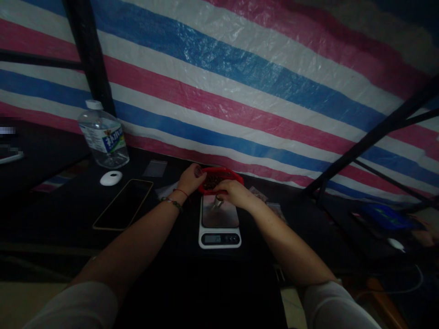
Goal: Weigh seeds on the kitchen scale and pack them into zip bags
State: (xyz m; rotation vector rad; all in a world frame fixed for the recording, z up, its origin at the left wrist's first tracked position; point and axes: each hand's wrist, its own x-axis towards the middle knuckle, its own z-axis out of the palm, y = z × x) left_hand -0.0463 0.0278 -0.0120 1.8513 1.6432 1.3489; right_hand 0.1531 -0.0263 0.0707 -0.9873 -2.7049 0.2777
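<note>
My left hand (pixel 192 179) is closed on the left rim of a red tray (pixel 236 175), which holds small dark brown pieces (pixel 211 182). Over the front right of the tray, my right hand (pixel 235 192) has its fingers bent together; whatever they pinch is hidden. Just below those fingers, a small shiny metal cylinder (pixel 218 201) shows above the plate of a white digital scale (pixel 220 243). Its display is lit, but too dim to read. Whether the right thumb touches the cylinder, I cannot tell.
Left on the black table are a phone (pixel 123 204), a white oval object (pixel 110 178), a small clear bag (pixel 155 168) and a large plastic bottle (pixel 104 137). Filled bags (pixel 276 210) lie right of the scale. Striped sheeting (pixel 219 96) hangs behind, with dark metal posts.
</note>
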